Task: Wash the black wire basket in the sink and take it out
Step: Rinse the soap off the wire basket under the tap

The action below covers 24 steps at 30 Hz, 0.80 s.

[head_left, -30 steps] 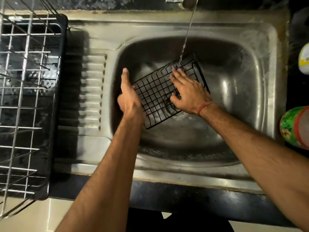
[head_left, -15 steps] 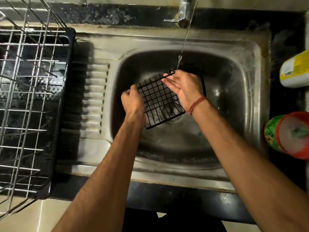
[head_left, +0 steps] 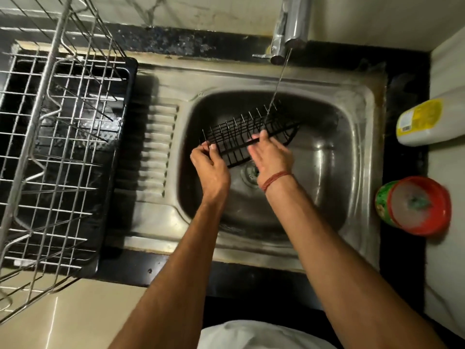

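Hands grip the black wire basket (head_left: pixel 247 133) mid-frame under the tap's stream (head_left: pixel 279 81): left hand (head_left: pixel 210 165) pinching its corner, right hand (head_left: pixel 273 157) curled on its rim; yellow bottle label (head_left: pixel 419 117) unreadable.

No text can be read — the yellow label on the white plastic bottle (head_left: pixel 419 121), right edge of the frame, is blurred.

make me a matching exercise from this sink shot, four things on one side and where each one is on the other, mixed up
Things:
1. black wire basket
2. dish rack
3. yellow bottle
4. red-rimmed tub

Places:
a. lying on the counter right of the sink, far end
b. on the counter left of the sink
c. held over the basin under the water stream
d. right of the sink, near end

Pairs: 1-c, 2-b, 3-a, 4-d
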{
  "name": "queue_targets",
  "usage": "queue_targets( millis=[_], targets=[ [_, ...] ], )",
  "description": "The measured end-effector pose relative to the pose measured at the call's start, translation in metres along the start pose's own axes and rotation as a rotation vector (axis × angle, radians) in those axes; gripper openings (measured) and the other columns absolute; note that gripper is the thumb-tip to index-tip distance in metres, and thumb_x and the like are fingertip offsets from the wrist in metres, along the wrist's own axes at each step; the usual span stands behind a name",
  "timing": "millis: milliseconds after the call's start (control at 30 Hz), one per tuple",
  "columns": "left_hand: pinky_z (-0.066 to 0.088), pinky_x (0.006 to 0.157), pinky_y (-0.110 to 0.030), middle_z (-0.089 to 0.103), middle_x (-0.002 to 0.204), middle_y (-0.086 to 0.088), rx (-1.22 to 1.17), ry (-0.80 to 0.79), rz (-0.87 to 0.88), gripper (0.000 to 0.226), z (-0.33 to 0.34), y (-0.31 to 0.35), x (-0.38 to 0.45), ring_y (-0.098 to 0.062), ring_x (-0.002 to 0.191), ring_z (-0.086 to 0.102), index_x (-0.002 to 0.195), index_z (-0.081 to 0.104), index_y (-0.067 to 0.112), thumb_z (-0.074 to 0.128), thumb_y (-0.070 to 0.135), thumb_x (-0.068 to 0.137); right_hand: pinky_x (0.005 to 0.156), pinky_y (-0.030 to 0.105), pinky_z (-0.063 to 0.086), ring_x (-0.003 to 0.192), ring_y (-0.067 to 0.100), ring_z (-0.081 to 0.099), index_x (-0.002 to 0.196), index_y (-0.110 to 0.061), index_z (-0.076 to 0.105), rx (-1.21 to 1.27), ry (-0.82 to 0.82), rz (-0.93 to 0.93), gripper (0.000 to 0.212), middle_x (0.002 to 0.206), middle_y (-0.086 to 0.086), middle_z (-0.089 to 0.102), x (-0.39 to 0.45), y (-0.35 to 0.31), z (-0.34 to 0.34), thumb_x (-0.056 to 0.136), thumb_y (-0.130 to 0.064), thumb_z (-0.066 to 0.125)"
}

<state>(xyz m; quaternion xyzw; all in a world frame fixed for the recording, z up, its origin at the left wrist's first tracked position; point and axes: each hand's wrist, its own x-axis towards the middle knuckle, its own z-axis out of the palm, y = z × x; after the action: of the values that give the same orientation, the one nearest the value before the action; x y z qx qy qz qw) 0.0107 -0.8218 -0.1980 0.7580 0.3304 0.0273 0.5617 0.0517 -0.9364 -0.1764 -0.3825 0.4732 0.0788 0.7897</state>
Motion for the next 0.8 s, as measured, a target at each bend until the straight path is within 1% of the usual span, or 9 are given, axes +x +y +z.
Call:
queue_targets(
  millis=[67,333,433,533,567,633,667,733,800],
  targets=[
    [0.031,0.090,0.003,0.046,0.125,-0.006,0.058,0.003,0.033,0.023,-0.006,-0.001,-0.003,-0.009,0.106,0.047,0.125,0.054,0.000,0.047,0.019,0.115,0.068,0.026,0.063,0.088,0.019,0.077,0.123,0.001,0.067,-0.085,-0.108,0.087,0.029,0.106,0.014,0.077,0.004,-0.006,-0.005,0.103,-0.020,0.067],
    [0.031,0.085,0.004,0.044,0.129,-0.005,0.097,-0.050,-0.029,0.027,-0.009,0.005,-0.001,-0.007,0.104,0.047,0.130,0.052,0.003,0.043,0.025,0.117,0.076,0.027,0.064,0.093,0.020,0.078,0.129,0.002,0.067,0.008,0.013,-0.019,0.035,0.117,0.016,0.076,0.022,-0.061,-0.032,0.098,-0.012,0.073],
    [0.033,0.087,-0.002,0.043,0.131,-0.006,0.103,-0.084,-0.012,0.028,-0.011,0.004,0.002,-0.013,0.110,0.047,0.131,0.050,0.007,0.041,0.029,0.117,0.070,0.028,0.065,0.083,0.020,0.079,0.123,0.000,0.067,-0.489,-0.101,-0.038,0.024,0.102,0.012,0.078,0.001,-0.051,-0.021,0.105,-0.016,0.065],
    [0.039,0.095,-0.019,0.042,0.133,-0.007,0.107,-0.145,-0.020,0.029,-0.014,0.005,0.004,-0.010,0.106,0.048,0.135,0.048,0.011,0.039,0.033,0.117,0.063,0.029,0.061,0.071,0.011,0.074,0.089,-0.020,0.074,-1.208,0.029,-0.663,0.021,0.080,-0.004,0.078,-0.008,-0.052,-0.028,0.101,-0.036,0.067],
    [0.037,0.096,-0.020,0.041,0.134,-0.008,0.112,-0.158,-0.022,0.029,-0.014,0.006,0.005,-0.010,0.107,0.047,0.135,0.048,0.010,0.039,0.032,0.117,0.072,0.030,0.060,0.080,0.010,0.072,0.093,-0.022,0.073,-1.340,0.061,-0.937,0.018,0.087,-0.007,0.076,-0.009,-0.054,-0.029,0.101,-0.037,0.065],
    [0.031,0.099,-0.017,0.043,0.136,-0.012,0.127,-0.174,0.001,0.030,-0.012,0.006,0.009,-0.013,0.111,0.044,0.136,0.049,0.006,0.040,0.027,0.117,0.107,0.037,0.050,0.125,0.019,0.061,0.132,-0.018,0.065,-1.587,-0.111,-1.255,0.034,0.133,0.003,0.068,-0.005,-0.049,-0.027,0.107,-0.037,0.053],
    [0.030,0.100,-0.016,0.043,0.137,-0.015,0.135,-0.185,0.018,0.031,-0.011,0.007,0.012,-0.014,0.113,0.043,0.137,0.050,0.004,0.040,0.026,0.117,0.122,0.044,0.037,0.147,0.023,0.044,0.152,-0.016,0.050,-1.765,-0.266,-1.292,0.049,0.157,0.007,0.052,0.002,-0.042,-0.023,0.110,-0.040,0.043],
    [0.031,0.103,-0.017,0.044,0.139,-0.017,0.145,-0.215,0.038,0.033,-0.008,0.007,0.016,-0.015,0.115,0.043,0.138,0.050,0.002,0.040,0.025,0.117,0.129,0.052,0.021,0.162,0.024,0.013,0.168,-0.016,0.018,-2.060,-0.512,-1.275,0.063,0.175,0.008,0.017,0.013,-0.027,-0.019,0.114,-0.048,0.024],
    [0.034,0.106,-0.022,0.043,0.137,-0.015,0.142,-0.232,0.036,0.032,-0.005,0.006,0.018,-0.015,0.116,0.044,0.138,0.050,0.002,0.041,0.025,0.117,0.131,0.052,0.015,0.163,0.024,0.003,0.169,-0.016,0.006,-2.148,-0.492,-1.268,0.069,0.177,0.007,0.005,0.022,-0.027,-0.020,0.113,-0.056,0.013]
  ],
)
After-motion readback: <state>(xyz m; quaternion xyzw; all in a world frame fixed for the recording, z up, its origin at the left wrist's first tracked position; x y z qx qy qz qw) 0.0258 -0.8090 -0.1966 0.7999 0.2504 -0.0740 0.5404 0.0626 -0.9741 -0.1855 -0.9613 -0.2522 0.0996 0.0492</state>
